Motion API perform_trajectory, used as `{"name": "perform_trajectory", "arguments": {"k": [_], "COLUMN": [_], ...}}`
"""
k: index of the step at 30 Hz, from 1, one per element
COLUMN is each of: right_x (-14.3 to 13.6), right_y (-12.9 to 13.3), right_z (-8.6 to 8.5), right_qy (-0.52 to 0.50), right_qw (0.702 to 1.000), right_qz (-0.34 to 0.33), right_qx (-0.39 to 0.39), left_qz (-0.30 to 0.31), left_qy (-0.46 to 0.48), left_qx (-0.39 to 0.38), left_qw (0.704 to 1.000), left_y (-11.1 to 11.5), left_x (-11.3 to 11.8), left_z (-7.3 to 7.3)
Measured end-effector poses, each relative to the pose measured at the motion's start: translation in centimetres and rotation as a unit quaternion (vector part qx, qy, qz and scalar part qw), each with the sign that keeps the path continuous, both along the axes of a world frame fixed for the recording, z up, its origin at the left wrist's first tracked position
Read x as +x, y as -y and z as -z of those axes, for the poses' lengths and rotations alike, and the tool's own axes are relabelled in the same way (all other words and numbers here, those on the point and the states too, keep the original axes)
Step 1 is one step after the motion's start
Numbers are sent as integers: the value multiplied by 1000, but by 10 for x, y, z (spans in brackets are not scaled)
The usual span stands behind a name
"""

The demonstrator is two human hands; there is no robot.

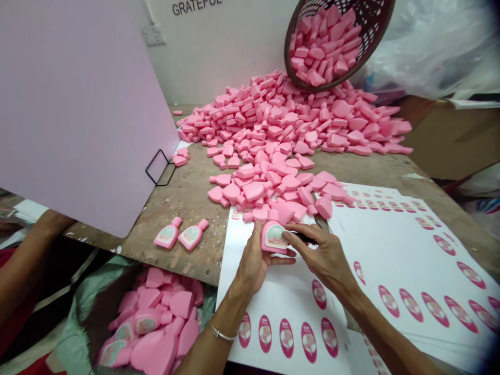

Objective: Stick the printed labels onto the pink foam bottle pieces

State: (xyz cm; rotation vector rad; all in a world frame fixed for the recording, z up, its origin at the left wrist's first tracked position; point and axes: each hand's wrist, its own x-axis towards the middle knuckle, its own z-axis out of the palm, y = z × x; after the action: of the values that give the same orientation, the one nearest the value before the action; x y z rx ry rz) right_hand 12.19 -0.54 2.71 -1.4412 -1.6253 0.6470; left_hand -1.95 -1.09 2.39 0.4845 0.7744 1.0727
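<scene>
My left hand (pixel 253 263) is closed on a small pink bottle (pixel 274 240), held upright with its oval label facing me. The thumb of my right hand (pixel 318 252) presses at the right edge of that label. A slim black tool (pixel 302 237) lies in the fingers of that hand; its tip is hidden. Beneath both hands lies a white sticker sheet (pixel 258 294) with oval pink labels along its lower part. Two labelled pink bottles (pixel 193 235) rest on the wooden table (pixel 156 208) to the left.
A large heap of pink bottles (pixel 273 120) covers the back, below a tipped brown basket (pixel 291 73). More sticker sheets (pixel 383 245) lie on the right. A pink board (pixel 86 114) stands left, near another person's arm (pixel 31 265). Below, an open sack (pixel 86 307) holds bottles.
</scene>
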Motion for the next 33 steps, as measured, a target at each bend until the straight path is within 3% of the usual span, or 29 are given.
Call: {"name": "perform_trajectory", "arguments": {"k": [11,17,20,22,25,28,31,33], "right_x": [-3,7,19,20,7,-6,2,13], "right_y": [2,0,-5,-8,-5,-5,-17,-32], "right_z": [1,-4,-9,-11,-10,1,19,28], "right_qy": [46,233,299,249,84,-18,-20,28], "right_qw": [998,962,940,953,996,997,996,994], "right_qz": [4,-35,65,108,17,-38,19,75], "right_qx": [51,141,153,137,35,-65,-81,-75], "left_qz": [6,32,33,39,76,116,111,41], "left_qy": [1,-31,-30,-26,-29,-49,-118,-252], "left_qx": [27,94,97,92,86,81,47,26], "left_qw": [1000,995,994,995,993,989,986,966], "left_y": [1,5,7,8,15,28,39,39], "left_x": [-1,-5,-7,-7,-5,-11,-34,-59], "left_z": [-5,-9,-9,-9,-11,-13,-7,2]}}
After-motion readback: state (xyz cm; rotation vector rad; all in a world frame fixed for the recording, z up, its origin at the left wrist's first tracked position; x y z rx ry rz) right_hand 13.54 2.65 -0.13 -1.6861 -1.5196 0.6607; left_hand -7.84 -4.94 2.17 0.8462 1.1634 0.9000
